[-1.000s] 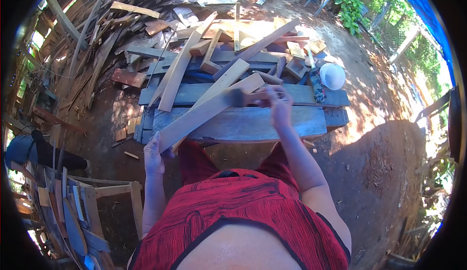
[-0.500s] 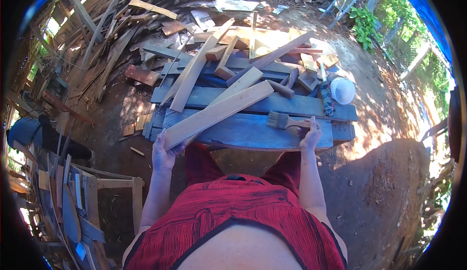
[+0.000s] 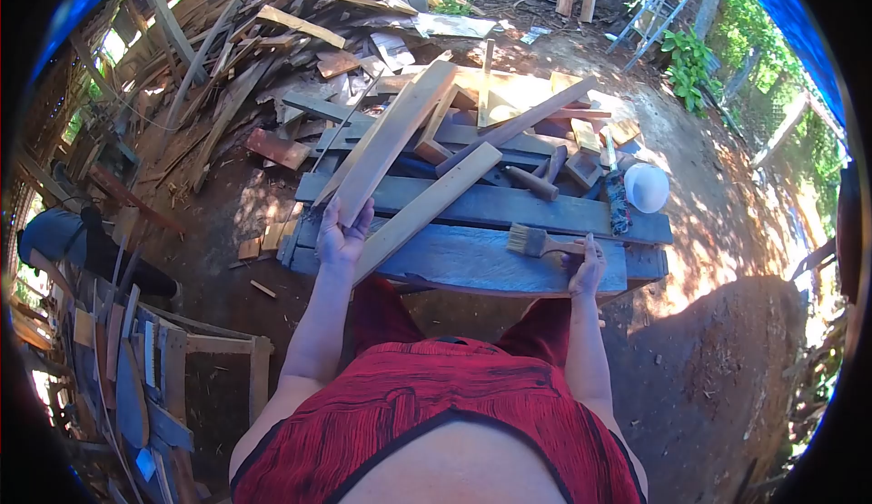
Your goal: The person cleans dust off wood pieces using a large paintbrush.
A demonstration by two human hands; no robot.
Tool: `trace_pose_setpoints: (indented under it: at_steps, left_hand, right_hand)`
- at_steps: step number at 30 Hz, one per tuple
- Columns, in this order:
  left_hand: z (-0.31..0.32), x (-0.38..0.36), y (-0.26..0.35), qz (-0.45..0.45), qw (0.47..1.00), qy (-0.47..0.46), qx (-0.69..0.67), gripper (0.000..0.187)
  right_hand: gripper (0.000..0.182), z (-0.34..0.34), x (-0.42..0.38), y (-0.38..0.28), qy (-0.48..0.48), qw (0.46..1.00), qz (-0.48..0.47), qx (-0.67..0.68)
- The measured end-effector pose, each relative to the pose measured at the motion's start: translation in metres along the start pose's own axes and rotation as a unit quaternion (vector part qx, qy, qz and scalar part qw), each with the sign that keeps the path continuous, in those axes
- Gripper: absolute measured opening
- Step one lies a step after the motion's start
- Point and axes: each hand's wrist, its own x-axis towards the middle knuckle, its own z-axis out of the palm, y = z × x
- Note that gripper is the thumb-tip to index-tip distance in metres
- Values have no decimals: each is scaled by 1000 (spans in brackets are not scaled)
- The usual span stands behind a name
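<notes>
My left hand (image 3: 345,233) grips the near end of a wooden board (image 3: 400,139), which points up and away over the left of the bench. My right hand (image 3: 587,268) is closed around the handle of a paintbrush (image 3: 527,241); its bristles point left, just over the front plank of the blue-grey bench (image 3: 472,263). Between the hands, a second pale board (image 3: 431,209) lies slantwise, its near end overhanging the bench's front edge. Beyond the paintbrush lies a hammer (image 3: 536,182). A round white container (image 3: 646,188) stands at the bench's right end, beside a paint-stained stick (image 3: 618,200).
More boards and offcuts (image 3: 518,123) are stacked across the bench's far side. Behind them rises a large scrap wood pile (image 3: 300,32). A wooden rack (image 3: 218,344) stands at lower left, near a bent-over person (image 3: 56,236). A ladder (image 3: 656,14) leans at far right.
My left hand has carried its board forward and swung it more upright, away from the second board. My right hand still holds the paintbrush in nearly the same place. The view has shifted slightly.
</notes>
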Motion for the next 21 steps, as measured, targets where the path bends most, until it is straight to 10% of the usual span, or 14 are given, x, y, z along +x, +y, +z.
trace_pose_setpoints:
  at_steps: [9,12,14,15,17,21]
  left_hand:
    - [-34,47,-7,-39,993,51,99,36]
    - [-28,43,3,-13,930,79,359,36]
    - [-17,36,8,-18,748,104,656,42]
    - [-22,36,4,-19,747,100,657,42]
    - [-38,34,-5,250,522,67,813,52]
    - [-43,24,-18,244,476,44,844,62]
  right_hand:
    - [27,-4,-1,0,-20,1000,-9,1]
    - [20,-4,0,0,-40,999,-3,10]
    - [18,-3,-2,-1,-42,999,-10,6]
    - [16,-2,-3,-1,-46,999,-15,0]
    - [15,-2,-3,-2,-50,999,-9,9]
    - [15,-8,1,2,-51,998,10,21]
